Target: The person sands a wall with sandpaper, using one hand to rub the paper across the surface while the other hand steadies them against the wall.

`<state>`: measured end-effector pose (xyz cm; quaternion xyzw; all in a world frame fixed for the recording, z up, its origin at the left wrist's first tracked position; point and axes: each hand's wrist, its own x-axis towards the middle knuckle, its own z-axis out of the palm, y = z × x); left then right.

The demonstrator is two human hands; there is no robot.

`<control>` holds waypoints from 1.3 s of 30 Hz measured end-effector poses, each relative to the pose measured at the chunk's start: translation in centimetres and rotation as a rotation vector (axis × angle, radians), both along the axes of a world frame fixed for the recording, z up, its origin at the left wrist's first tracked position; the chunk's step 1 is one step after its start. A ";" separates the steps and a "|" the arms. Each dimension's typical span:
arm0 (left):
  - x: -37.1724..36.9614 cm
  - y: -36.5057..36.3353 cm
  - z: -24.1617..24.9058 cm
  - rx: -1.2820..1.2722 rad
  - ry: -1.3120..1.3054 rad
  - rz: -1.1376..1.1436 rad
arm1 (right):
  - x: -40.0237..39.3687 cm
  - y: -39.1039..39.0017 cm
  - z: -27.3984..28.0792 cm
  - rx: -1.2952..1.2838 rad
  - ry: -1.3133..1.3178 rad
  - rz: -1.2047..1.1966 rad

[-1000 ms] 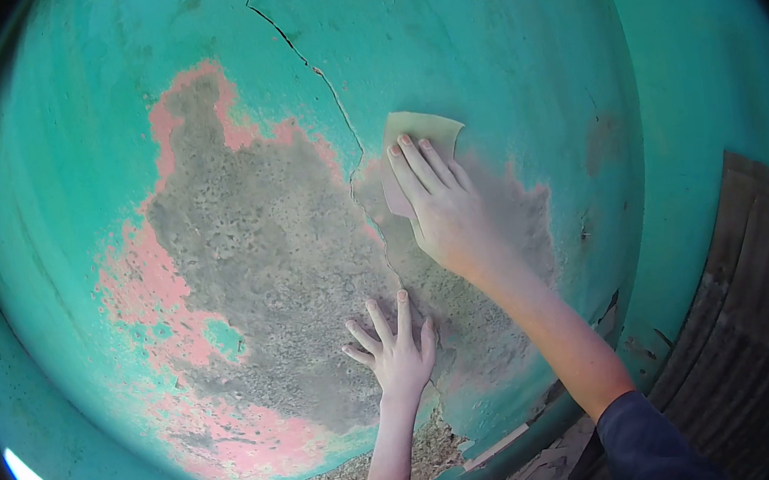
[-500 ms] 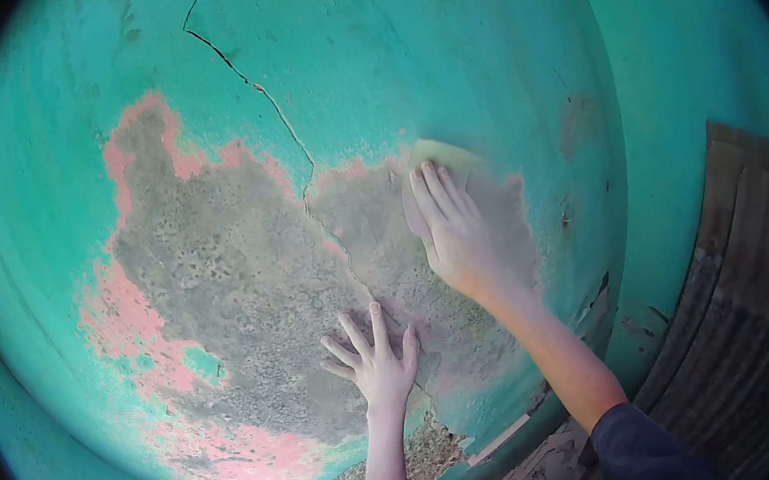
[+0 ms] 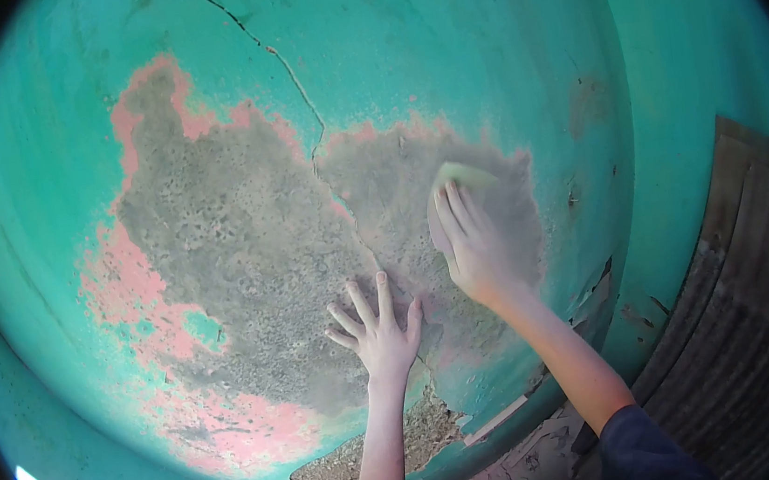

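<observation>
My left hand (image 3: 382, 339) lies against a curved green-painted wall (image 3: 438, 37), fingers spread, holding nothing. Its fingertips rest at the lower end of a thin crack (image 3: 301, 85) that runs down the wall. To the right, my right hand (image 3: 476, 244) presses a thin, pale green and lilac sheet of sandpaper (image 3: 462, 174) flat on the surface. Much of the sheet is hidden under the palm and fingers. Both hands are on a rough grey bare patch (image 3: 233, 228), bordered by pink undercoat (image 3: 122, 286). Pale dust coats both hands.
Below my left wrist, a chunk of surface has broken away, showing coarse material (image 3: 424, 437). Flaking pieces (image 3: 502, 418) stick out along the lower edge. Brown corrugated sheeting (image 3: 742, 249) stands at the right. Bright light shows at the bottom left.
My right hand has moved the sandpaper down, from the patch's upper pink edge onto the grey area. My left hand stays at the same spot on the wall. The view has shifted slightly.
</observation>
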<state>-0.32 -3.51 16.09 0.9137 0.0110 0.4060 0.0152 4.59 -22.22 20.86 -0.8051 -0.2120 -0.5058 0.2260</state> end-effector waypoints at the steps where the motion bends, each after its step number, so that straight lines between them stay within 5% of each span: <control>1: -0.2 0.3 -0.4 -0.008 0.004 0.019 | -0.5 0.7 -1.5 -0.039 0.048 0.012; 4: -1.0 1.5 -2.1 -0.004 0.057 -0.026 | -0.8 1.9 -2.8 -0.043 0.035 0.040; 10: -3.4 4.5 -3.8 -0.041 0.077 -0.024 | 0.6 3.4 7.5 0.003 -0.134 0.045; 15: -5.6 8.1 -5.1 -0.120 0.027 0.010 | -4.0 9.0 -5.4 -0.159 0.076 0.121; 18: -7.3 10.9 -5.3 -0.138 0.017 0.023 | -4.8 11.0 -6.7 -0.121 0.080 0.101; 24: -9.6 14.9 -4.0 -0.151 0.015 0.081 | -5.1 13.9 4.5 -0.045 -0.048 0.067; 29: -11.0 17.8 -3.0 -0.221 -0.037 0.096 | -7.8 17.6 -7.4 -0.243 0.121 0.139; 32: -11.7 19.7 -3.0 -0.243 -0.142 0.061 | -8.5 19.1 -8.3 -0.225 0.124 0.123; 36: -12.6 21.5 -2.1 -0.219 -0.137 0.083 | -8.7 20.6 2.4 -0.166 -0.031 0.117; 39: -13.2 22.8 -1.3 -0.200 -0.131 0.112 | -9.2 22.1 4.7 -0.153 -0.091 0.106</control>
